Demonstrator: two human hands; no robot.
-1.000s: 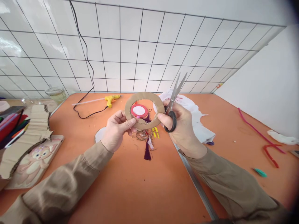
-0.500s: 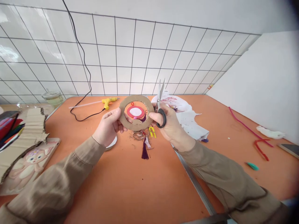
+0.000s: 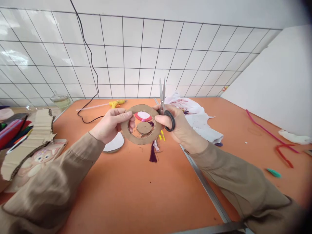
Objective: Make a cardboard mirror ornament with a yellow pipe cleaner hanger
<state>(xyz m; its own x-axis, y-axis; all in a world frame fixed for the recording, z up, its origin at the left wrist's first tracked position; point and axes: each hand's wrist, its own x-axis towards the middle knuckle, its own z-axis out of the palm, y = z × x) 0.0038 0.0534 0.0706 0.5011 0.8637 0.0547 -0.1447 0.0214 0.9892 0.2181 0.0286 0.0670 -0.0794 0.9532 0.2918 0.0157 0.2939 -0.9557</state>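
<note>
Cardboard ring (image 3: 140, 140) sits between left grip (image 3: 109, 125) and right grip (image 3: 182, 127), both clamped on its rim.

Two hands (image 3: 109, 125) (image 3: 182, 128), one cardboard ring (image 3: 140, 139), one scissors (image 3: 162, 101), one glue gun (image 3: 115, 104).

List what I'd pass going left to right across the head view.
Torn cardboard piece, clear jar, left hand, cardboard ring, right hand with the scissors, green feather-like piece, white crumpled piece.
</note>
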